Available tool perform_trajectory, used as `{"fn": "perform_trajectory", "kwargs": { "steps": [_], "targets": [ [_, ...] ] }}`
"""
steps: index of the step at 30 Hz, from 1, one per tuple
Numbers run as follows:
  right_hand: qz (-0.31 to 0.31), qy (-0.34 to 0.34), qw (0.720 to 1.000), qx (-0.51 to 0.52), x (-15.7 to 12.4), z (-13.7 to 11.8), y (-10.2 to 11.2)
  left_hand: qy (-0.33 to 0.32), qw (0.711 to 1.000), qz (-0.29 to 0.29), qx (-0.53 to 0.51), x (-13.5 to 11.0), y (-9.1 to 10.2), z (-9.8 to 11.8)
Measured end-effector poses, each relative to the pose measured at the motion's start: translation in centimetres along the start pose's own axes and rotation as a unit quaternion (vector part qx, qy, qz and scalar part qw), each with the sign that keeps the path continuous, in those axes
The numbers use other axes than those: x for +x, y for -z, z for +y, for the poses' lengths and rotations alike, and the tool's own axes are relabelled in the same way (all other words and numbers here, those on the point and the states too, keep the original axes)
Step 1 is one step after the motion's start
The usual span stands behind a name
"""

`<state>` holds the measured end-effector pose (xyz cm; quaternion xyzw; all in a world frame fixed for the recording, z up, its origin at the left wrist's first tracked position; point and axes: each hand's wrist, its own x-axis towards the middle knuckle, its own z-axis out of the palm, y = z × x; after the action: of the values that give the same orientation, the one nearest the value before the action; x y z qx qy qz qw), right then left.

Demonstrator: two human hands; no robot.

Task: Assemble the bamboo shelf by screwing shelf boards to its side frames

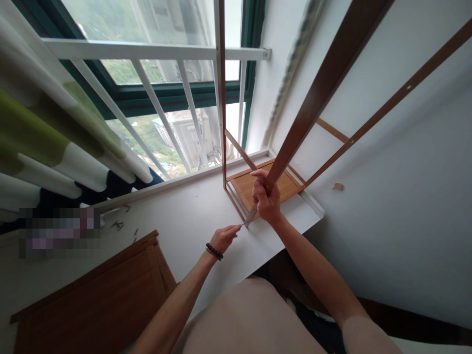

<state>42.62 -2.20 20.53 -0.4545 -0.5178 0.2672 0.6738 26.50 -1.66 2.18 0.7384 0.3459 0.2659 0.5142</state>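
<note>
A tall wooden shelf frame [317,93] stands on the white windowsill ledge [199,206], with a bamboo shelf board [247,189] at its base. My right hand [266,199] is closed round the bottom of the near wooden post. My left hand [224,237], with a bead bracelet on the wrist, pinches the end of a small metal tool [250,216] that reaches to the foot of that post.
A flat wooden panel [96,300] lies on the ledge at the lower left. Small loose parts [118,224] are scattered near the window. A striped green, white and dark curtain [51,142] hangs at left. White window bars [155,98] stand behind; a white wall is at right.
</note>
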Motion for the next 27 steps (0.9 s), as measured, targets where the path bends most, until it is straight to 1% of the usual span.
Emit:
{"fn": "perform_trajectory", "kwargs": {
  "steps": [2,3,5,7,10,12,13,15,16,17,18,20,21,22,23,24,25,27],
  "targets": [
    [0.001,0.0,1.0,0.0,0.0,0.0,0.0,0.039,0.996,0.01,-0.076,0.0,-0.5,0.1],
    [0.001,0.0,1.0,-0.001,0.0,0.1,0.0,0.066,0.989,0.014,-0.129,0.0,-0.9,0.3],
    [0.003,0.002,1.0,-0.006,0.0,0.1,0.0,0.118,0.964,0.016,-0.237,0.1,-1.5,0.6],
    [0.005,0.007,1.0,-0.011,0.0,0.1,0.0,0.154,0.934,0.016,-0.322,0.2,-1.9,0.7],
    [0.006,0.01,1.0,-0.011,-0.1,0.1,0.0,0.192,0.9,0.027,-0.392,0.3,-2.0,0.8],
    [0.006,0.009,1.0,-0.011,-0.1,0.1,0.0,0.223,0.887,0.019,-0.405,0.3,-1.8,0.7],
    [0.006,0.008,1.0,-0.012,-0.2,0.1,0.0,0.241,0.884,0.004,-0.401,0.4,-1.7,0.7],
    [0.007,0.006,1.0,-0.013,-0.2,0.1,0.0,0.264,0.89,-0.036,-0.371,0.4,-1.3,0.8],
    [0.008,0.005,1.0,-0.013,-0.2,0.2,0.0,0.263,0.899,-0.054,-0.346,0.4,-1.1,0.8],
    [0.009,0.004,1.0,-0.012,-0.2,0.2,0.0,0.25,0.915,-0.065,-0.311,0.4,-1.0,0.8],
    [0.01,0.003,1.0,-0.012,-0.2,0.1,0.0,0.227,0.935,-0.064,-0.265,0.4,-0.8,0.7],
    [0.01,0.0,1.0,-0.01,-0.1,0.1,-0.1,0.161,0.975,-0.04,-0.149,0.4,-0.4,0.6],
    [0.01,-0.001,1.0,-0.009,-0.1,0.1,-0.1,0.127,0.987,-0.025,-0.091,0.4,-0.2,0.5],
    [0.01,-0.002,1.0,-0.007,-0.1,0.0,-0.1,0.1,0.994,-0.015,-0.043,0.4,0.0,0.4],
    [0.01,-0.003,1.0,-0.005,-0.1,0.0,-0.1,0.087,0.996,-0.012,-0.011,0.5,0.1,0.3],
    [0.011,-0.004,1.0,-0.003,-0.1,-0.1,-0.1,0.089,0.996,-0.017,0.002,0.6,0.2,0.2],
    [0.011,-0.005,1.0,-0.002,-0.1,-0.1,-0.1,0.105,0.994,-0.024,-0.006,0.7,0.3,0.2],
    [0.01,-0.007,1.0,0.002,0.0,-0.2,-0.2,0.162,0.983,-0.029,-0.076,0.9,0.1,0.4]
  ]
}}
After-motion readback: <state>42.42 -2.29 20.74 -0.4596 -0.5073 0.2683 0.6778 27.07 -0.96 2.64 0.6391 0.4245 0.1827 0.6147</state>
